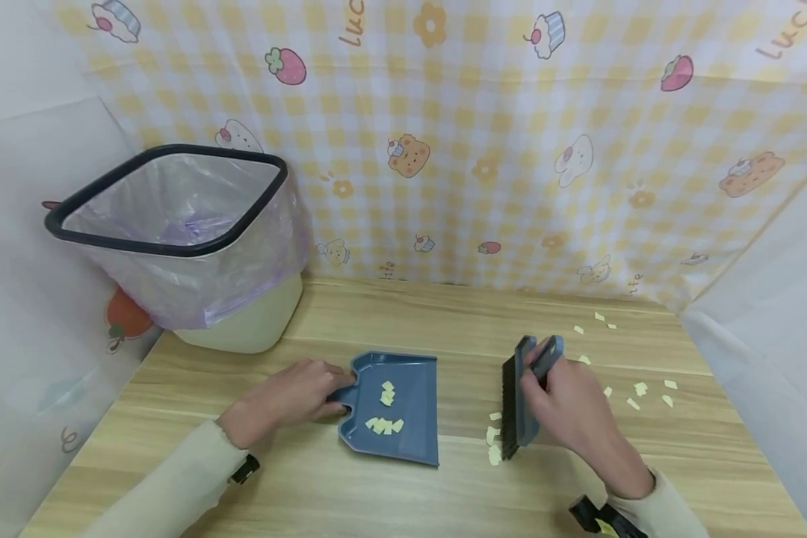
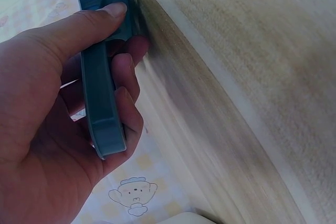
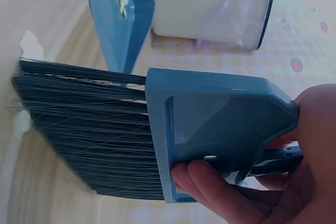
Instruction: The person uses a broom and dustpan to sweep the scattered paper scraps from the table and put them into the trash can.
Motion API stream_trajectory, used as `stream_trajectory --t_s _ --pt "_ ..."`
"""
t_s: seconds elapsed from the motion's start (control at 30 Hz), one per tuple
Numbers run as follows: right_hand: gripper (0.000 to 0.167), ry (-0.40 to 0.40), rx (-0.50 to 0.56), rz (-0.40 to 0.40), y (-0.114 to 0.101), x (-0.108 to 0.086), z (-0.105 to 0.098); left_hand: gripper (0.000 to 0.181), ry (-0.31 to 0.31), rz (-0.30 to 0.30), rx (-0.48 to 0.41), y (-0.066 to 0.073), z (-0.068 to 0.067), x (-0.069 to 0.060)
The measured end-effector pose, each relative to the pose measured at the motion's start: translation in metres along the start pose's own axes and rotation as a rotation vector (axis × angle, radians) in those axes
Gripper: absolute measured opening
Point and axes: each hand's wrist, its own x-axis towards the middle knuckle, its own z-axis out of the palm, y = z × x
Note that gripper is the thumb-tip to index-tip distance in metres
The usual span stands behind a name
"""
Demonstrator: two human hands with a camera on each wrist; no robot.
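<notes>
A blue dustpan (image 1: 410, 381) lies flat on the table, its wide edge turned right, with several pale yellow paper scraps (image 1: 385, 426) on it. My left hand (image 1: 302, 396) grips its handle (image 2: 102, 103), fingers curled round it in the left wrist view. To the right, my right hand (image 1: 568, 400) holds a blue hand brush (image 1: 526, 403) with dark bristles (image 3: 89, 129). The bristles meet the table, and a few scraps (image 1: 494, 437) lie just left of them. A gap of bare wood separates the brush from the dustpan.
More paper scraps (image 1: 640, 389) are scattered on the wooden table (image 1: 350, 314) right of and behind the brush. A bin (image 1: 242, 314) with a plastic liner and black rim stands at the back left. A checked curtain (image 1: 484, 149) hangs behind the table.
</notes>
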Motion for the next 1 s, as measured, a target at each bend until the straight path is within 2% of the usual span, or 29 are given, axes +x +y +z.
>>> stream_trajectory --t_s 0.13,0.3,0.53,0.77,1.0 --pt "0.015 0.028 -0.010 -0.019 0.002 0.001 -0.007 0.036 0.003 -0.001 -0.009 0.001 0.001 -0.001" --pt "0.016 0.034 -0.021 0.000 0.007 -0.006 -0.022 0.034 0.010 0.001 -0.024 0.001 0.001 -0.001" --pt "0.014 -0.028 -0.076 -0.005 0.012 -0.026 -0.034 0.033 0.017 0.012 -0.021 0.000 0.001 -0.001" --pt "0.017 -0.015 -0.133 -0.109 0.006 -0.042 -0.023 0.035 0.012 0.004 -0.014 0.001 -0.001 -0.001" --pt "0.018 -0.063 -0.117 -0.099 -0.013 -0.032 -0.003 0.036 0.001 -0.006 -0.010 0.001 0.000 -0.001"
